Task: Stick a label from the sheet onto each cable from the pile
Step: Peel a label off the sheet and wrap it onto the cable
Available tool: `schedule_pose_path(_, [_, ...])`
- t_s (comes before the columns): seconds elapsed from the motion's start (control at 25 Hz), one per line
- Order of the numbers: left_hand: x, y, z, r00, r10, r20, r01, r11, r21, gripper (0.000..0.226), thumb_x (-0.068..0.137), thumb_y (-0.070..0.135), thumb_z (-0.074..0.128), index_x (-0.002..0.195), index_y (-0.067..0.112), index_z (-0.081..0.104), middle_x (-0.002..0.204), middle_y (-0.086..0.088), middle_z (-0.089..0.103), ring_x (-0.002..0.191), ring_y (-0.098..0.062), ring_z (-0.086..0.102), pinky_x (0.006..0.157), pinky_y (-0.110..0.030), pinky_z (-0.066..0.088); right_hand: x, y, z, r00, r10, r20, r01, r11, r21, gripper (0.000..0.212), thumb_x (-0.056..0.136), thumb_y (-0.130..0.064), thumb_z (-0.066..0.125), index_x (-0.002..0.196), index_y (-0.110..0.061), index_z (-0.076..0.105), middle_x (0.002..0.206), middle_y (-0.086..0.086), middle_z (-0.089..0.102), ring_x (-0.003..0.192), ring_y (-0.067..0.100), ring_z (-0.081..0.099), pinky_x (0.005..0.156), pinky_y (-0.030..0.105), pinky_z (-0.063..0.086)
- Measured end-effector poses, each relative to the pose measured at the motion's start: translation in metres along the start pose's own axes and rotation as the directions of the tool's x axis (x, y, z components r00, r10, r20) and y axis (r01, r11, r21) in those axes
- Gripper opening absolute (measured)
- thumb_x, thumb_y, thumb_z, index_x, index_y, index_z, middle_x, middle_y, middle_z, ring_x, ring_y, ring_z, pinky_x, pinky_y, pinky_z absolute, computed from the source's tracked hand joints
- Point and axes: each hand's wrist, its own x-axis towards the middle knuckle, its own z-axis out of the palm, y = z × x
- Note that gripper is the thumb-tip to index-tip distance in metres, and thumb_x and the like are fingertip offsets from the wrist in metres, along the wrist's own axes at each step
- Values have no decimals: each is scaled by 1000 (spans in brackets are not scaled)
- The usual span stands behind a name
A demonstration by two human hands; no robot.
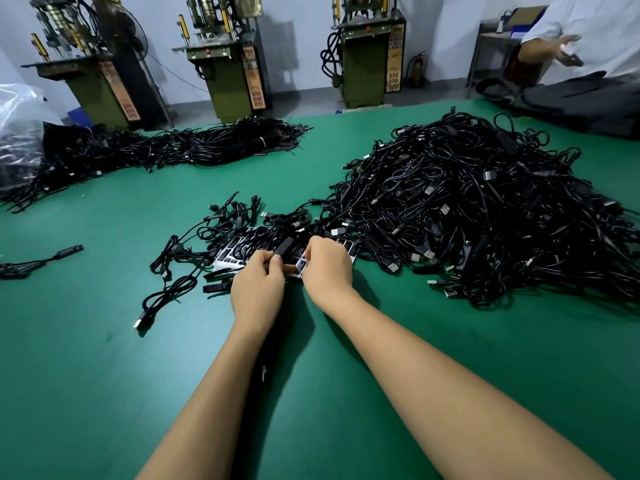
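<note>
The green table (104,341) runs wide under me, and across it on the far side stand three olive machines (228,64), with another person's sleeve and hand (568,46) at the far right corner. The biggest thing on the table is the pile (485,209) of black cables to my right, heaped high and tangled, its near-left edge spilling toward my hands. A second, flatter heap of cables (173,147) lies along the far left beside a clear plastic bag (17,126). Just beyond my hands a few loose cables (194,244) sprawl over the label sheet (225,259), which lies flat and half hidden beneath them. My left hand (258,289) is curled, thumb and fingers pinching the flat black block on one cable (284,245), held just above the sheet. My right hand (327,268) is curled too, its fingertips pinching a small label (301,265) right beside that block. I judge I am in the sticking step: the label looks free of the sheet and is being brought onto the cable. Whether it already touches I cannot tell. Next I need to line the label square along the block, press it down flat, then set that cable aside to the left and pull another from the pile.
</note>
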Motion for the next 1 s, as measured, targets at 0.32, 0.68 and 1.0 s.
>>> schedule_pose_path(0.32, [-1,2,0,1000,-22,4,22,999,-39,14,98,30,43,92,25,55,80,18,72,83,-17,62,67,-30,39,10,0,-16,979,61,196,-66,998,18,23,85,-2,51,107,-5,59,110,14,63,102,32,57,80,34,46])
schedule_pose_path(0.68, [-2,3,-1,1000,-16,12,17,998,-59,15,97,31,43,85,28,52,74,22,70,81,-13,63,65,-26,39,21,4,-14,974,26,224,-13,998,-60,21,85,-2,52,98,-4,67,104,14,67,100,31,60,83,35,52])
schedule_pose_path(1.0, [-2,2,-1,1000,-14,6,14,997,-78,16,97,31,44,85,28,53,73,23,70,79,-9,62,67,-28,41,4,19,-19,996,-65,53,55,981,184,8,91,-12,60,89,-14,67,93,4,66,88,21,60,79,33,48])
